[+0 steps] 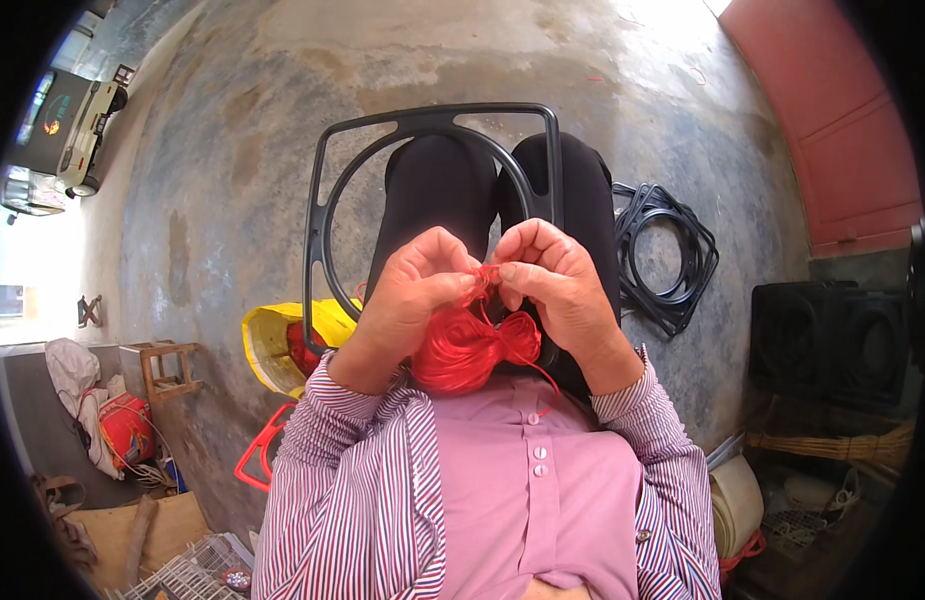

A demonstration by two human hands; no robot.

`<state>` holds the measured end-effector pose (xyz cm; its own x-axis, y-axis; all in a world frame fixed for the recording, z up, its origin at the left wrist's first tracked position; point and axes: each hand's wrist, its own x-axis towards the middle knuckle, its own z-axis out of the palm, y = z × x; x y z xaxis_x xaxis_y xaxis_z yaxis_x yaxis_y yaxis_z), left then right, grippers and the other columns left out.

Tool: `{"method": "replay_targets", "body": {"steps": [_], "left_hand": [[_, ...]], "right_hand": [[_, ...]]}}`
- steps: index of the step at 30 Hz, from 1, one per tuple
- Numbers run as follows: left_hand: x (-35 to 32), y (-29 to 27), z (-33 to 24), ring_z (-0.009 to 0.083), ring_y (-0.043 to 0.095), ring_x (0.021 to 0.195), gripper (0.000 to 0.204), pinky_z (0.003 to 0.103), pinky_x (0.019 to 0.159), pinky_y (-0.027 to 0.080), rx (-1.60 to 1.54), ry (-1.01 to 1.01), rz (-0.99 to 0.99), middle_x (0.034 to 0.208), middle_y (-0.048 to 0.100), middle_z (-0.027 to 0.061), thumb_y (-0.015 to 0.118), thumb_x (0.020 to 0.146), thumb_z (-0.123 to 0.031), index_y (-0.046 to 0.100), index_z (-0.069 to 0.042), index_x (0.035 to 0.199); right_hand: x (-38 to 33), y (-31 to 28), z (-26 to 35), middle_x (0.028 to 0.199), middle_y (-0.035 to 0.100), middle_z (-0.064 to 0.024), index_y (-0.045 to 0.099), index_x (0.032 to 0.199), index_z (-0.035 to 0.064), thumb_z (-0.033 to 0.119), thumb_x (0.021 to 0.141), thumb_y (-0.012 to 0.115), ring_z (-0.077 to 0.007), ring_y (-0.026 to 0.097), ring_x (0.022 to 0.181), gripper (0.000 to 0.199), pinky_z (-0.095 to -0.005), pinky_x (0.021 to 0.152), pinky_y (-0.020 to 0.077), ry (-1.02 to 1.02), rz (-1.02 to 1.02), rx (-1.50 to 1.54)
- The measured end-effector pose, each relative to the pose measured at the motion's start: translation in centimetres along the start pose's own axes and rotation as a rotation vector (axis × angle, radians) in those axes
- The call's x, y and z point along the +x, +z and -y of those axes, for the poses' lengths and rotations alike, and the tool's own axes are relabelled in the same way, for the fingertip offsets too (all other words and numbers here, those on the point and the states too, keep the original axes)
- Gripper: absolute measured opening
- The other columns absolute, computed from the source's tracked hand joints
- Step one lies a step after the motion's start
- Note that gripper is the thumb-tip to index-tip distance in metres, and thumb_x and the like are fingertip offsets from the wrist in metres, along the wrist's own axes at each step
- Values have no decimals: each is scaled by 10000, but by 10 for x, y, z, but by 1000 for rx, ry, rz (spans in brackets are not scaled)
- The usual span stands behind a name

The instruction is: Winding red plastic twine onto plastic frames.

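Observation:
Both hands meet above my lap, pinching thin red cord [485, 277] between thumbs and fingertips. My left hand [422, 285] is closed on its left side. Close beside it, my right hand [554, 280] grips the cord between thumb and forefinger. Just below them, a shiny red bundle of cord [454, 350] rests against my lap, gathered narrow at its right side, with a loose strand trailing down over my shirt. Across my thighs lies a black frame [432, 118], squarish outside with a round opening. My hands and the bundle hide its near side.
Several similar black frames [672, 255] lie stacked on the floor at my right. At my left are a yellow bag [267, 345] with red material inside, a red frame [257, 455] and a small wooden stool [162, 370]. A red door [822, 130] stands far right; a vehicle [82, 135] is parked far left.

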<state>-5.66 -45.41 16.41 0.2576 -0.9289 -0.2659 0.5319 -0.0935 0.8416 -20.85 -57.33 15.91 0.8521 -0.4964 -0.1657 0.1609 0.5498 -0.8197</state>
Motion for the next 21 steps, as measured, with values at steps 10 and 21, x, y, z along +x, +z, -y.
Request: {"method": "replay_targets", "body": {"steps": [10, 21], "left_hand": [[4, 6, -28, 72, 590, 729, 112, 207, 644, 471, 331, 88, 5, 841, 614, 18, 630, 880, -35, 541, -62, 943], [16, -5, -58, 108, 594, 699, 123, 240, 624, 467, 153, 53, 40, 810, 613, 47, 636, 808, -37, 541, -54, 884]], "right_hand": [[15, 0, 17, 868, 615, -19, 598, 1026, -20, 141, 920, 643, -58, 542, 695, 197, -206, 637, 466, 51, 69, -120], [29, -10, 6, 798, 620, 17, 623, 924, 9, 125, 901, 684, -31, 571, 719, 133, -198, 637, 480, -6, 110, -325]]}}
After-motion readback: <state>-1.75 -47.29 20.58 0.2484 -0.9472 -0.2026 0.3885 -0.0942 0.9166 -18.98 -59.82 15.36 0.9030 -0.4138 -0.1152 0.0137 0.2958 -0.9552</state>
